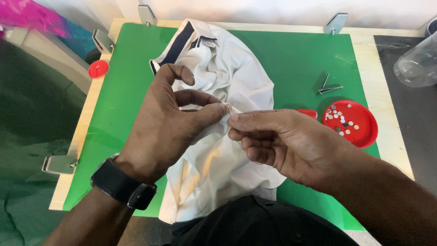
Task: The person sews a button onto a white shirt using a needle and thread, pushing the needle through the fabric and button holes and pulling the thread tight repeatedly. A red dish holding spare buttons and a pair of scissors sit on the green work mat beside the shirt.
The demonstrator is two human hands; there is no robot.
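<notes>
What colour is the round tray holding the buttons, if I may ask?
The round plastic tray is red, in the head view.

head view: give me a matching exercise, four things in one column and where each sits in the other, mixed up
Things:
1. white cloth garment with dark navy trim
2. round red plastic dish of small buttons
3. small red round cap
4. black wrist watch

Places:
A. left edge of the green mat
B. on the left wrist
C. right side of the green mat
D. middle of the mat, pinched by both hands

Pairs: 1-D, 2-C, 3-A, 4-B
</notes>
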